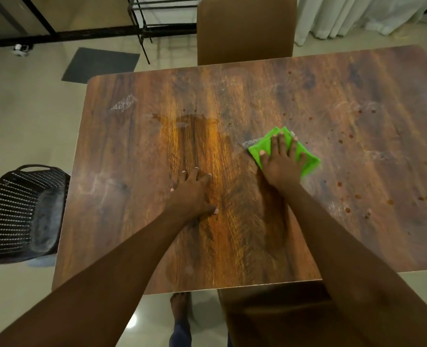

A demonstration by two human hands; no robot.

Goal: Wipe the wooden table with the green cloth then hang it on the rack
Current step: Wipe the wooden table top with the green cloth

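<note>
- Basket [20, 211]: stands on the floor, left of the table [332, 101].
- Left hand [193, 194]: lies flat on the tabletop, fingers spread, holding nothing.
- Right hand [281, 164]: fingers straight, presses the folded green cloth [262, 147] onto the table, right of centre.
- Dark spots [345, 196]: scattered right of the cloth.

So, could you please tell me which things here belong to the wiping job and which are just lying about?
Job: green cloth under the right hand; wooden table; left hand flat on the table; metal rack beyond the table.
Lying about: black plastic basket; brown chair; dark floor mat.
</note>
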